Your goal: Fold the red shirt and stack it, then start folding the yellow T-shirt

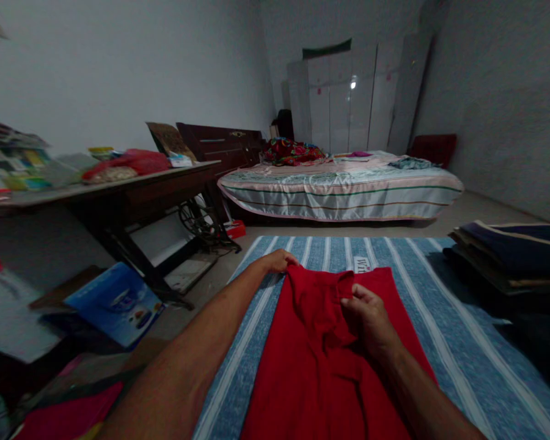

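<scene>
A red garment (302,366), which looks like trousers or a skirt, lies spread on a blue bed sheet with white stripes (421,287). My left hand (279,261) pinches the garment's far left corner. Near the middle of its far edge, my right hand (366,308) grips a bunched bit of the red cloth between thumb and fingers. Folds run down the cloth from there. The near end of the garment goes out of view at the bottom.
A stack of folded dark clothes (513,250) sits at the right of the striped sheet. At left stands a sewing-machine table (183,174) with piled things, and a blue box (119,305) below it. Another bed (343,189) and a wardrobe (339,104) are farther back.
</scene>
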Motion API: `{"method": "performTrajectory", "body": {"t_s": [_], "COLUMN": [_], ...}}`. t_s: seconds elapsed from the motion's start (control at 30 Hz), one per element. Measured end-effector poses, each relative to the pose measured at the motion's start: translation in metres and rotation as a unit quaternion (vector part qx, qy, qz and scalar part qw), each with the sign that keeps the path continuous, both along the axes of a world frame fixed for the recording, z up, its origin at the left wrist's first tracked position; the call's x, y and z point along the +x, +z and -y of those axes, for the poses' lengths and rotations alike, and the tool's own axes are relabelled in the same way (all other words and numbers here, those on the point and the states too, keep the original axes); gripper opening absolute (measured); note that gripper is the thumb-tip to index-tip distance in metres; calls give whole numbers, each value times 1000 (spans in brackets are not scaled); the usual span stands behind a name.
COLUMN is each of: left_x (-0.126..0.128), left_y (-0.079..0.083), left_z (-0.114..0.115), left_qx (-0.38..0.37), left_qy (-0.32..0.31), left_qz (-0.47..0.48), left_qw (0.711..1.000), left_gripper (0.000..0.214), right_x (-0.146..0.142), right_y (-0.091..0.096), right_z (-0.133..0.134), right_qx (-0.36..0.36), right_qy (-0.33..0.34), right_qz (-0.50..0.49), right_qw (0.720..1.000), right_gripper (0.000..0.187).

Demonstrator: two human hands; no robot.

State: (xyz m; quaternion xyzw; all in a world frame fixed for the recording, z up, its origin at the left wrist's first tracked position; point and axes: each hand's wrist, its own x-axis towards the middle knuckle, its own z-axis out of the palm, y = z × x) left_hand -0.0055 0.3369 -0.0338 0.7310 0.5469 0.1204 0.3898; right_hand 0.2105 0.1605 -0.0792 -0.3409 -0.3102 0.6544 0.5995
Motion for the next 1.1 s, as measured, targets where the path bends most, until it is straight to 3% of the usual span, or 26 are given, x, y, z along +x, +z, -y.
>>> {"method": "performTrajectory", "body": {"t_s": [0.37,0.77,0.93,1.1], "left_x": [5,24,30,28], "left_y": [-7,20,25,25], "left_z": [-4,1,7,9], "left_qx": [96,130,127,131], "left_qy": [-35,-63,-71,-80], "left_qz": [-123,-391,-426,-420], "left_qw": [987,909,893,894], "left_gripper": [8,18,23,24], "right_x": [1,2,2,1], "right_y": [-2,-6,-7,-4], "right_z": [0,0,-2,-2], "right_qx": [36,21,15,7], "right_qy": [24,17,7,-9], "right_qz": [-49,-17,-2,4], "right_qw": [998,999,1000,1000], "right_gripper": [21,23,26,30]}}
